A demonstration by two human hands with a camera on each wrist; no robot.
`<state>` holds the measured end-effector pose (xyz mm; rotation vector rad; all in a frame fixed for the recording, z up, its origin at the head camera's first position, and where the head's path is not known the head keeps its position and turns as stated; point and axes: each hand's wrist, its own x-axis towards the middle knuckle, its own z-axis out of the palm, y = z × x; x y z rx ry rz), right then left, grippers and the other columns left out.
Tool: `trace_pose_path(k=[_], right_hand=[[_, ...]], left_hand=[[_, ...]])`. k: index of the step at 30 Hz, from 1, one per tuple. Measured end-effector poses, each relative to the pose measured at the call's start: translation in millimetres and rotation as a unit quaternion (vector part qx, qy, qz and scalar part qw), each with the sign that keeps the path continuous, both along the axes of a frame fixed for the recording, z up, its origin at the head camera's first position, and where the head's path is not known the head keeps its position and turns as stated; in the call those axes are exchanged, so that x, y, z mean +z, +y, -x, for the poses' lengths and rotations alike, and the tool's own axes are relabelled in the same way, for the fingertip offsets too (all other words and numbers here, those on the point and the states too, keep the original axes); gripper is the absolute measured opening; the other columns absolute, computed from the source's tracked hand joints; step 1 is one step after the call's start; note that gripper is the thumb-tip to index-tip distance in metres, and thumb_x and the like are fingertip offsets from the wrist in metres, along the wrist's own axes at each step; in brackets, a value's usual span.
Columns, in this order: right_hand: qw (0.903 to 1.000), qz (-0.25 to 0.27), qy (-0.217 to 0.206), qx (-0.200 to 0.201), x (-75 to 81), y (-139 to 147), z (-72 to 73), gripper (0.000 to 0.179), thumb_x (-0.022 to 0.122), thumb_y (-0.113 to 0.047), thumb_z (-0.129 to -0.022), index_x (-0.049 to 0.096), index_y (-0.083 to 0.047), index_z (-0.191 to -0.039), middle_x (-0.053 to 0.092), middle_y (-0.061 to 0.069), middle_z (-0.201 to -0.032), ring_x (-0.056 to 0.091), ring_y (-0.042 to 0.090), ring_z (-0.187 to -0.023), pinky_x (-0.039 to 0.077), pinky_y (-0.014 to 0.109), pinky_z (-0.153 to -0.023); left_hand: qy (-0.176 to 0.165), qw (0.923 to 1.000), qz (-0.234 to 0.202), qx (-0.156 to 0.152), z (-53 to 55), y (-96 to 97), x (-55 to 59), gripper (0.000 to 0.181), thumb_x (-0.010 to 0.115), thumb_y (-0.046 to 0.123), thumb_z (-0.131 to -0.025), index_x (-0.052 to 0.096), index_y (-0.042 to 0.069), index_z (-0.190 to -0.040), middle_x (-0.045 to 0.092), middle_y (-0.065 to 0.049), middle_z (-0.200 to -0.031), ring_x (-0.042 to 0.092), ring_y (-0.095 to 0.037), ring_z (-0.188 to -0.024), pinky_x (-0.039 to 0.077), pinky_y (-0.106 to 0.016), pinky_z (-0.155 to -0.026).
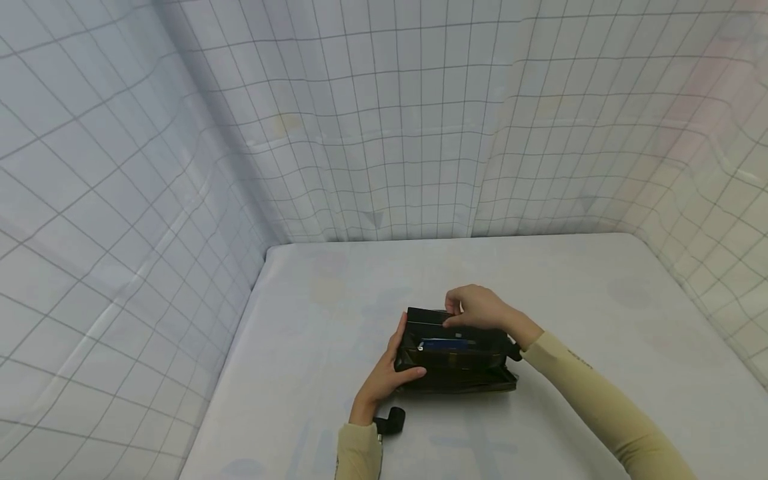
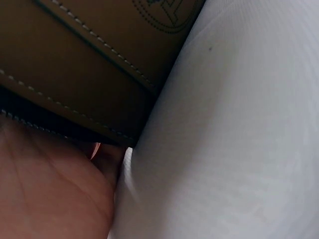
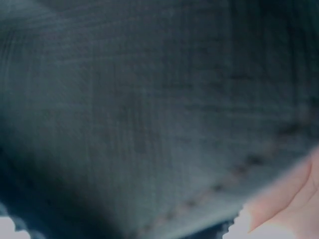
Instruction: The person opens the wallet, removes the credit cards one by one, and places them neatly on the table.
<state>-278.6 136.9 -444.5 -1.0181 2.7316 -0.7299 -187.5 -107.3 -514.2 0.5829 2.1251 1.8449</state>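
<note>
Head view — pouch (image 1: 459, 361), mouth up, long axis left-right — left grip (image 1: 383, 379) clasps end, right grip (image 1: 482, 309) pinches rear edge.

Pouch (image 1: 459, 360) on table (image 1: 312, 380), curtain (image 1: 396, 133) behind (also left and right)

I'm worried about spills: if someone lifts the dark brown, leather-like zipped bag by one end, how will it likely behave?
The dark brown, leather-like zipped bag would probably flex, since its front section gapes. The flat blue item inside might slide out when tipped, the mouth being open. The stitched outer side looks smooth, so perhaps slightly slippery.
</note>
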Motion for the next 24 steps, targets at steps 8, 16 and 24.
trace_pose_path(k=[8,16,24], right_hand=[[0.9998,0.018,-0.003,-0.009,-5.5,2.7,2.8,0.025,0.076,-0.033,-0.081,0.056,-0.019,-0.077,0.053,-0.012,-0.069,0.043,0.008,-0.057,0.038,0.029,-0.056],[0.9969,0.066,-0.026,-0.034,-9.2,6.3,2.3,0.022,0.075,-0.031,-0.083,0.058,-0.018,-0.08,0.056,-0.01,-0.072,0.044,0.01,-0.056,0.039,0.03,-0.055],[0.9927,0.11,-0.02,-0.044,-13.4,9.5,2.8,0.02,0.075,-0.029,-0.084,0.058,-0.018,-0.084,0.058,-0.009,-0.076,0.049,0.012,-0.06,0.043,0.032,-0.057]], left_hand=[[0.008,0.9999,0.009,0.0,0.1,0.2,-0.5,0.102,0.072,0.023,-0.086,-0.004,0.022,-0.154,-0.003,-0.004,-0.157,0.001,-0.025,-0.141,0.01,-0.059,-0.107],[0.004,1.0,-0.002,0.003,-0.8,1.1,-0.8,0.1,0.072,0.02,-0.085,-0.002,0.03,-0.153,-0.002,-0.004,-0.157,0.002,-0.024,-0.141,0.009,-0.058,-0.107],[0.003,1.0,-0.006,0.002,0.0,0.8,-2.2,0.102,0.072,0.025,-0.085,-0.003,0.025,-0.154,-0.002,-0.004,-0.157,0.002,-0.025,-0.141,0.009,-0.059,-0.107]])
